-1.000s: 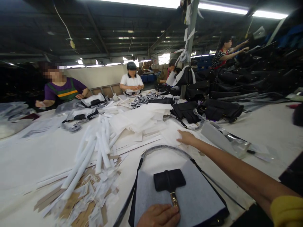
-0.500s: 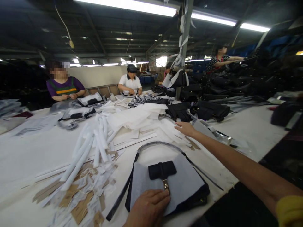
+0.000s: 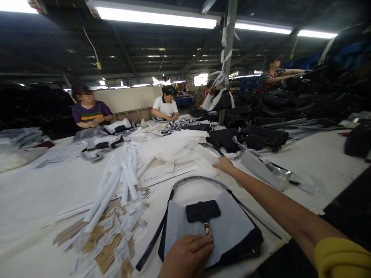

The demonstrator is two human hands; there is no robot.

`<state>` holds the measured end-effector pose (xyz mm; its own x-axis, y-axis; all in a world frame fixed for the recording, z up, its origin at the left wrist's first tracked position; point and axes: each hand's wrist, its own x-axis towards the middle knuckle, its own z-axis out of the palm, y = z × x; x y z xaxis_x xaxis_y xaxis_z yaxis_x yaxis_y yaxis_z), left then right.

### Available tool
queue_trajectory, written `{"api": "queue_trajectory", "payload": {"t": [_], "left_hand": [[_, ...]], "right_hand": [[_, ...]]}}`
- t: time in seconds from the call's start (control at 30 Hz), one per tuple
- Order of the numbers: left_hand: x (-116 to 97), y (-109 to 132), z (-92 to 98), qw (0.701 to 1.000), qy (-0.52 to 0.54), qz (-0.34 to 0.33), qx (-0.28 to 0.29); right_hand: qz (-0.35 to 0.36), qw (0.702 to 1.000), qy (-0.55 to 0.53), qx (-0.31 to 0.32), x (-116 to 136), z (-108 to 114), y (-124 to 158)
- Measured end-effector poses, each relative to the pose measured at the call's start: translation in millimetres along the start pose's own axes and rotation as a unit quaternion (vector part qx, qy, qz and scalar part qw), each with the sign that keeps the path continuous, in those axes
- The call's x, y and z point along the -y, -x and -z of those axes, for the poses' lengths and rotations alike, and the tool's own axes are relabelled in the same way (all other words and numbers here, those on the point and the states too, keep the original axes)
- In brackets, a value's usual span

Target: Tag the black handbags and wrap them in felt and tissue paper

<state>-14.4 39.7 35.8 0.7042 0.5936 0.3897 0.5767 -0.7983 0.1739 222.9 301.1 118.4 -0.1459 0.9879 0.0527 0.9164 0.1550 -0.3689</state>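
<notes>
A black handbag lies in front of me, its front covered by a sheet of pale tissue paper. The dark flap tab and gold clasp rest on top of that sheet, and a plastic-wrapped strap arcs behind. My left hand lies flat on the lower front of the bag, fingertips beside the clasp. Stretched forward past the bag, my right hand pinches the edge of a white paper sheet at the right side of a paper pile.
White foam tubes and brown card tags lie to the left. More black bags are heaped beyond my right hand, around a metal post. Several people work across the table, one in a white shirt.
My right hand has closed on a white paper sheet and draws it slightly toward me. My left hand stays on the bag. The view has shifted slightly.
</notes>
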Motion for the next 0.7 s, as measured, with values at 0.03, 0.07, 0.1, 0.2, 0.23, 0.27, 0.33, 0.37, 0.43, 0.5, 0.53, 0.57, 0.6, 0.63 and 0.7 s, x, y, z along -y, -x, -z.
{"api": "queue_trajectory", "payload": {"t": [0.03, 0.07, 0.1, 0.2, 0.23, 0.27, 0.33, 0.37, 0.43, 0.5, 0.53, 0.57, 0.6, 0.63, 0.7], "left_hand": [[-2.1, -0.3, 3.2, 1.000, 0.011, 0.011, 0.011], [-4.4, -0.6, 6.5, 0.999, 0.025, 0.025, 0.023], [-6.5, -0.8, 9.6, 0.998, 0.038, 0.038, 0.035], [-10.7, -0.7, 15.5, 0.993, 0.069, 0.067, 0.064], [-11.4, -0.4, 16.0, 0.992, 0.074, 0.072, 0.069], [-11.8, 0.1, 15.9, 0.992, 0.077, 0.074, 0.072], [-12.1, 1.7, 15.1, 0.991, 0.076, 0.080, 0.075], [-12.0, 2.7, 14.8, 0.991, 0.069, 0.086, 0.076], [-11.2, 5.2, 15.1, 0.991, 0.055, 0.097, 0.080], [-9.1, 8.0, 17.0, 0.990, 0.052, 0.099, 0.092], [-7.7, 9.3, 18.2, 0.989, 0.052, 0.094, 0.099], [-6.3, 10.7, 19.2, 0.989, 0.054, 0.087, 0.107], [-5.0, 12.1, 20.0, 0.989, 0.055, 0.080, 0.113], [-3.9, 13.5, 20.2, 0.989, 0.054, 0.075, 0.117], [-2.7, 16.4, 19.2, 0.989, 0.053, 0.072, 0.121]], "right_hand": [[0.025, 1.000, 0.000, -0.004, 2.7, 6.7, 5.1], [0.058, 0.998, 0.001, -0.006, 6.3, 13.1, 13.4], [0.093, 0.996, 0.001, -0.006, 10.9, 18.8, 25.5], [0.193, 0.981, -0.001, 0.011, 29.0, 29.1, 82.5], [0.231, 0.973, 0.003, 0.023, 35.3, 29.2, 105.9], [0.291, 0.956, 0.024, 0.023, 40.6, 27.2, 129.4], [0.369, 0.926, 0.066, 0.037, 46.4, 15.8, 171.4], [0.383, 0.919, 0.084, 0.050, 46.2, 6.9, 187.9], [0.381, 0.915, 0.101, 0.084, 40.3, -14.3, 210.0], [0.365, 0.918, 0.094, 0.126, 30.8, -33.6, 219.0], [0.358, 0.919, 0.084, 0.145, 26.4, -40.4, 220.2], [0.352, 0.919, 0.071, 0.161, 23.0, -45.0, 220.1], [0.346, 0.920, 0.060, 0.172, 20.7, -47.3, 219.3], [0.341, 0.922, 0.050, 0.178, 19.7, -47.9, 218.2], [0.334, 0.924, 0.042, 0.182, 19.7, -46.1, 216.6]]}}
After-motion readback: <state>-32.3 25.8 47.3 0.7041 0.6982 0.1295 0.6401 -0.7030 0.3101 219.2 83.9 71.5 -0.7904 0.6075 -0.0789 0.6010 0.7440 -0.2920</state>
